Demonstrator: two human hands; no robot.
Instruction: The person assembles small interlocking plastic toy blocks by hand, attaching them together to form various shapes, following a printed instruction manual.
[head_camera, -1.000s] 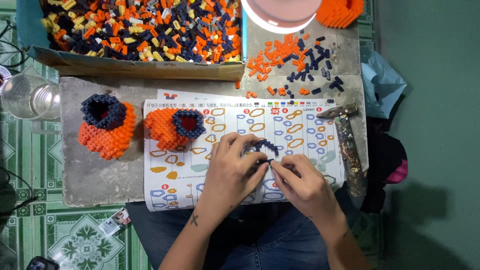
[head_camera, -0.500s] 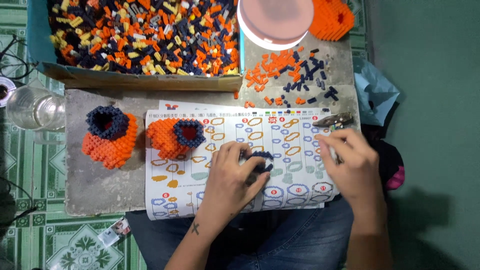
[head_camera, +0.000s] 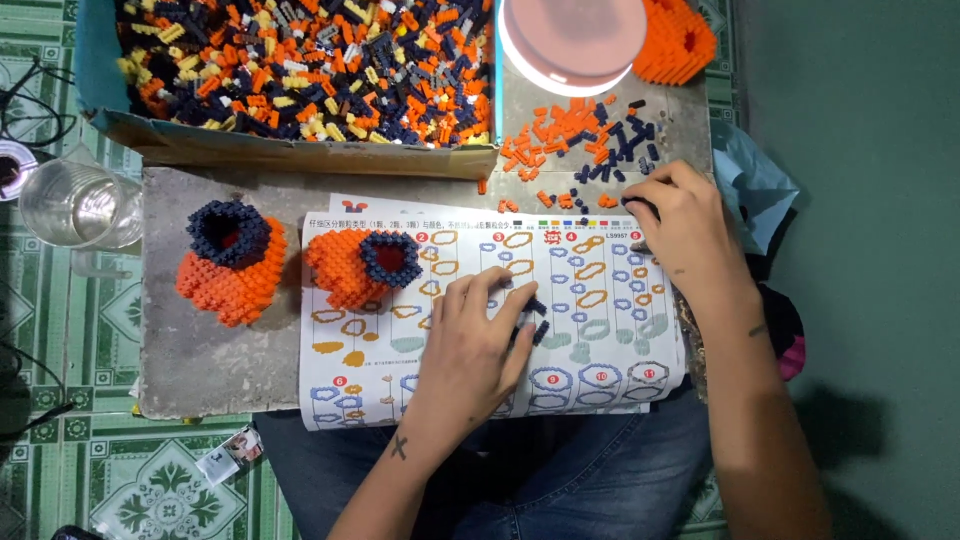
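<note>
A person's left hand (head_camera: 470, 350) is pinning a small dark brick piece (head_camera: 535, 318) on the instruction sheet (head_camera: 600, 330) near the bench's front edge, fingers curled around it. The right hand (head_camera: 685, 225) is reaching into loose bricks (head_camera: 585, 135) — whether it holds one, I cannot tell. The piece looks light, stiff, likely to crumble — best held by its sides.

Glossy plastic bricks (head_camera: 300, 70) fill a matt cardboard box (head_camera: 300, 155); smooth paper sheet (head_camera: 600, 370) covers the rough stone worktop (head_camera: 210, 350).

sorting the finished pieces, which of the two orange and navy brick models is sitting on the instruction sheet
The right-hand model, nearest the left hand, rests on the instruction sheet. The other model stands on the bare grey board.
</note>
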